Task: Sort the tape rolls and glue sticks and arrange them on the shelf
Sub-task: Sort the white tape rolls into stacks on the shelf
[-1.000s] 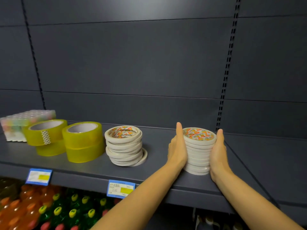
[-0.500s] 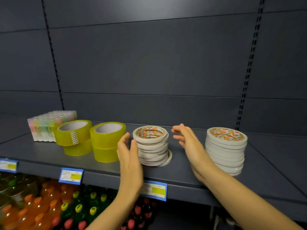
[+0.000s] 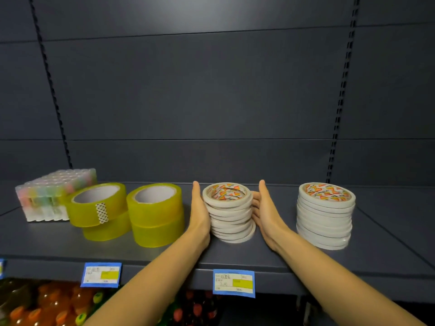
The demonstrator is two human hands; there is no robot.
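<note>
A crooked stack of thin white tape rolls (image 3: 229, 215) stands mid-shelf. My left hand (image 3: 199, 214) lies flat against its left side and my right hand (image 3: 264, 214) against its right side, fingers straight. A second, neater stack of white tape rolls (image 3: 326, 215) stands to the right, untouched. Left of my hands are two stacks of wide yellow tape rolls (image 3: 156, 214) (image 3: 101, 209), the left one skewed. A wrapped pack of glue sticks (image 3: 50, 196) sits at the far left.
The dark grey shelf (image 3: 235, 257) has bare room right of the second white stack. Blue price tags (image 3: 234, 283) (image 3: 101, 275) hang on its front edge. Bottles with coloured caps (image 3: 47, 309) fill the level below.
Both hands left the right white stack and moved left. They now press the two sides of the crooked middle stack. The camera view has shifted left.
</note>
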